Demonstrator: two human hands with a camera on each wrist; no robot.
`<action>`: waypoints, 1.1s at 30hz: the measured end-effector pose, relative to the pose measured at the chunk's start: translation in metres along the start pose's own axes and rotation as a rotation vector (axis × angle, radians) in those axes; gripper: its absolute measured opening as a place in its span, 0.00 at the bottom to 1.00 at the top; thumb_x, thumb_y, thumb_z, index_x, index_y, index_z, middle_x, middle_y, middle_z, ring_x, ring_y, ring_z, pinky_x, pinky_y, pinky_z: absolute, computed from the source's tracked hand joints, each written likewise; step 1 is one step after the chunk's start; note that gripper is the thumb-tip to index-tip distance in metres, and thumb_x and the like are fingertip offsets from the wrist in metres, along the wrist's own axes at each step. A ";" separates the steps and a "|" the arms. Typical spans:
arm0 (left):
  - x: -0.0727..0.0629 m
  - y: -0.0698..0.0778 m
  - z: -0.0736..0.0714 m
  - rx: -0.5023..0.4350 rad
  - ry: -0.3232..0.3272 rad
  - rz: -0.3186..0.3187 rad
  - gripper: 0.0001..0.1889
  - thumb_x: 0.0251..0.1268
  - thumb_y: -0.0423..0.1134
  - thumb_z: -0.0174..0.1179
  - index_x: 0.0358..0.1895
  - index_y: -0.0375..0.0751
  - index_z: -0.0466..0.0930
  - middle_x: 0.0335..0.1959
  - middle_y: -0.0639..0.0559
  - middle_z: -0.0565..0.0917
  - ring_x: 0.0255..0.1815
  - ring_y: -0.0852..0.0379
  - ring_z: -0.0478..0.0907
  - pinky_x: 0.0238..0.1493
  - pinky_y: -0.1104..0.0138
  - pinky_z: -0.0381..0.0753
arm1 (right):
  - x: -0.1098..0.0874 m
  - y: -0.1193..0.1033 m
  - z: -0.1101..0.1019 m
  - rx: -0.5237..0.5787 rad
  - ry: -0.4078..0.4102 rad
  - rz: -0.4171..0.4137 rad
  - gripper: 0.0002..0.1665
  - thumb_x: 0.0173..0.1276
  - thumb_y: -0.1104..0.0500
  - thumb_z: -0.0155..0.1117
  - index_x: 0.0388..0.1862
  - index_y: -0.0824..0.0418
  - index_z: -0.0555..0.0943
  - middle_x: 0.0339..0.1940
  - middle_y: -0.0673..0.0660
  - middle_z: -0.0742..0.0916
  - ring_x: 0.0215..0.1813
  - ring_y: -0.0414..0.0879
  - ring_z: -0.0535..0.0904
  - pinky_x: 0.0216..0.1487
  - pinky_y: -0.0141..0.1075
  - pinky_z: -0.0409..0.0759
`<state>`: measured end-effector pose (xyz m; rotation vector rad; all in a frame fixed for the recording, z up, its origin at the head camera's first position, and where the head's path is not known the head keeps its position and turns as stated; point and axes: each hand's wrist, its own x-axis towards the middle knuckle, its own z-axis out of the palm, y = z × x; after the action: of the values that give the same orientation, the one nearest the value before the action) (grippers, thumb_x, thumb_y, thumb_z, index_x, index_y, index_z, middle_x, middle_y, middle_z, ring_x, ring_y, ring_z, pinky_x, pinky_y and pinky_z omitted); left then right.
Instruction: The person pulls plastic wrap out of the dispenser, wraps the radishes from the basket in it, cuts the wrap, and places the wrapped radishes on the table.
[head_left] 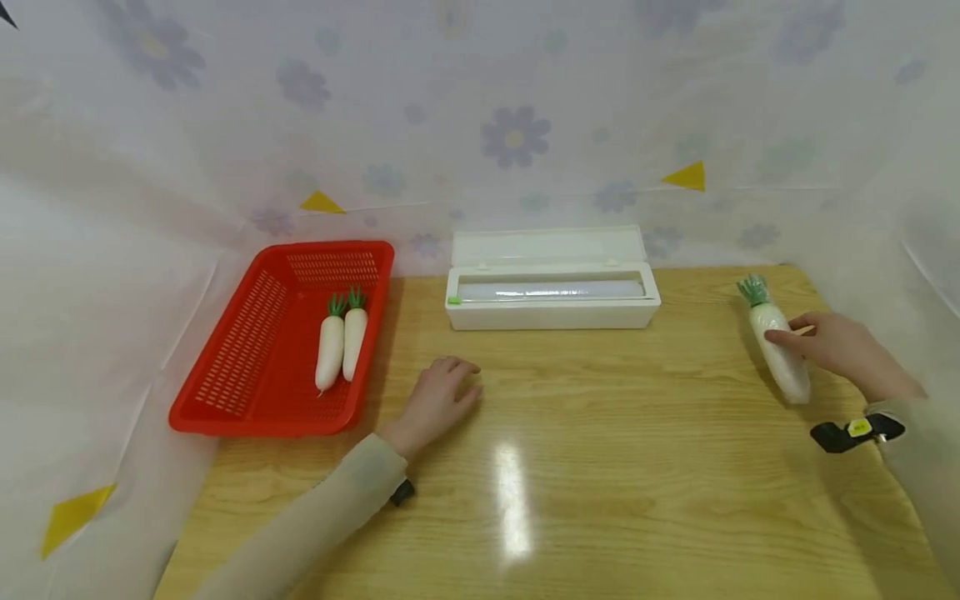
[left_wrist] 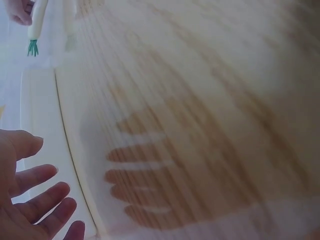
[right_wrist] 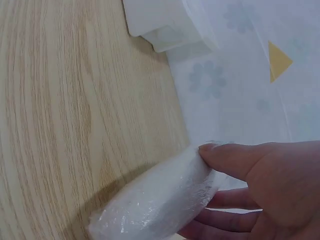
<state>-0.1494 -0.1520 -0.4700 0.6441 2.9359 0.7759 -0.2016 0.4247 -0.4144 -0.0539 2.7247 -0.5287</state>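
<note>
My right hand [head_left: 843, 350] grips a white radish [head_left: 776, 350] with green leaf stubs, at the right side of the table. Clear plastic film covers this radish, and its wrinkles shine in the right wrist view, where the thumb [right_wrist: 232, 157] lies on one side and the fingers curl round the other. Over the table's left half, my left hand [head_left: 435, 400] holds nothing, its fingers loosely bent. Nearest to it is a red basket [head_left: 191, 408] with two bare radishes [head_left: 330, 350] lying side by side in it.
A white cling film box [head_left: 551, 317] stands at the back middle, lid raised, with a film roll [head_left: 551, 289] inside. The wooden table [head_left: 600, 467] meets pale flowered sheeting [head_left: 517, 192] behind and at both sides. Yellow triangles [head_left: 686, 177] are stuck on the sheeting.
</note>
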 end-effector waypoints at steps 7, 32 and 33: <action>-0.002 0.003 0.002 0.007 -0.003 0.015 0.16 0.77 0.43 0.62 0.60 0.38 0.82 0.58 0.43 0.83 0.62 0.41 0.76 0.63 0.45 0.74 | 0.014 0.014 -0.004 0.009 0.125 0.073 0.51 0.81 0.37 0.52 0.62 0.90 0.67 0.57 0.88 0.75 0.53 0.83 0.74 0.44 0.66 0.77; 0.000 -0.001 -0.002 0.008 -0.037 -0.022 0.18 0.79 0.47 0.60 0.62 0.40 0.82 0.59 0.44 0.83 0.62 0.43 0.76 0.66 0.47 0.72 | 0.062 0.039 -0.006 0.033 0.191 0.061 0.49 0.81 0.38 0.51 0.58 0.90 0.70 0.53 0.88 0.77 0.48 0.82 0.76 0.40 0.64 0.78; 0.000 -0.001 -0.002 0.008 -0.037 -0.023 0.18 0.79 0.47 0.60 0.62 0.40 0.82 0.59 0.44 0.83 0.62 0.43 0.76 0.66 0.47 0.72 | 0.062 0.038 -0.005 0.034 0.186 0.061 0.49 0.81 0.37 0.51 0.58 0.90 0.70 0.53 0.88 0.77 0.48 0.81 0.76 0.40 0.64 0.78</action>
<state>-0.1499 -0.1536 -0.4691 0.6178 2.9089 0.7423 -0.2604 0.4557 -0.4452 0.0910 2.8854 -0.5893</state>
